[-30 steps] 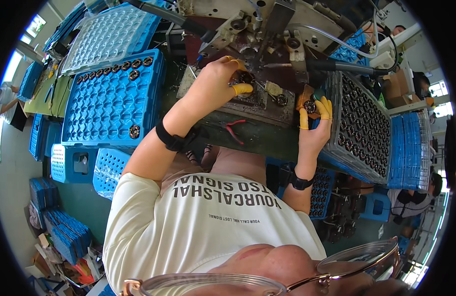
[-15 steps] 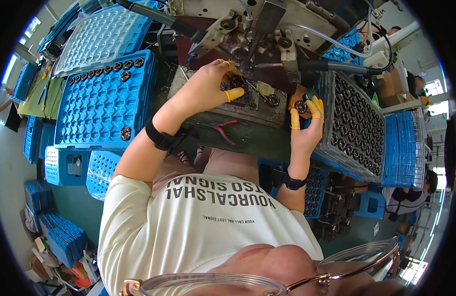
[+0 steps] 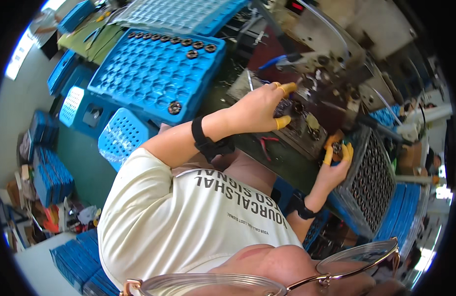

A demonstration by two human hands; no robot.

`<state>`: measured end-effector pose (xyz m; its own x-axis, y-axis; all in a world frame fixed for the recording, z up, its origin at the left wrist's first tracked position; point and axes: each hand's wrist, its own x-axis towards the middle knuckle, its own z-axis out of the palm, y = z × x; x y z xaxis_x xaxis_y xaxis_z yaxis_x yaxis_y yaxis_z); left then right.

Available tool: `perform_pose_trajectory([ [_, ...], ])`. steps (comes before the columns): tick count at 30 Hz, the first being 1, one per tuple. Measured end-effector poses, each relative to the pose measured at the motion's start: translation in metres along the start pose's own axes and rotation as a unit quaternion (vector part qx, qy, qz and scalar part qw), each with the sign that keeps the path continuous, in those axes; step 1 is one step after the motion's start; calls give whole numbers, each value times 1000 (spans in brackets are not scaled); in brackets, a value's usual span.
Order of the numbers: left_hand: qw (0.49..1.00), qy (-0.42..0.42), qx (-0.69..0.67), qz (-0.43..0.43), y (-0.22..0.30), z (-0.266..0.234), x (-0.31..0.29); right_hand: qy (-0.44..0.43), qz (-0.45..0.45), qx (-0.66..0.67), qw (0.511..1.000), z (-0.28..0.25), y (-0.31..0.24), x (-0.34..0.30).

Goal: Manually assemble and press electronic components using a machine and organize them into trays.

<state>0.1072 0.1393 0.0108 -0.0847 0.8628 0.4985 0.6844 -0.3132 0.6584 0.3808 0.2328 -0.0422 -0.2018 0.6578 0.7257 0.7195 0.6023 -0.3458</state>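
My left hand (image 3: pixel 260 107), with yellow finger cots, reaches over the metal work plate (image 3: pixel 245 91) of the machine. Its thumb and index finger are spread apart beside a small dark round coil part (image 3: pixel 298 107), and I see nothing gripped between them. Another such coil part (image 3: pixel 314 133) sits on the plate near a yellowish block (image 3: pixel 312 121). At the plate's right end, my right hand (image 3: pixel 336 168), also in yellow cots, has its fingers around a wound motor stator (image 3: pixel 337 147). An orange-brown piece (image 3: pixel 334 138) is just behind that stator.
A blue tray (image 3: pixel 139 79) with several stators stands at the left, a clear tray (image 3: pixel 161 19) behind it. Full stator trays (image 3: pixel 371 182) are stacked at the right. Red-handled pliers (image 3: pixel 265 148) lie before the plate. Below the blue tray is a blue stool (image 3: pixel 122 135).
The view has turned, so the bench now appears tilted and shifted to the right. Both hands keep about the same places at the plate, the right one still on the stator.
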Motion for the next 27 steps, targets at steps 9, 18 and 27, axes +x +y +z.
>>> perform_pose_trajectory([
  [9,945,-122,276,-127,-75,-168,-21,-38,-13,-63,997,4,5,-4],
  [18,896,-174,363,-187,-138,-175,1,-165,89,265,946,-18,-59,-13],
  [27,934,-54,314,-163,-128,-196,-24,-360,-89,375,850,51,-195,9],
])
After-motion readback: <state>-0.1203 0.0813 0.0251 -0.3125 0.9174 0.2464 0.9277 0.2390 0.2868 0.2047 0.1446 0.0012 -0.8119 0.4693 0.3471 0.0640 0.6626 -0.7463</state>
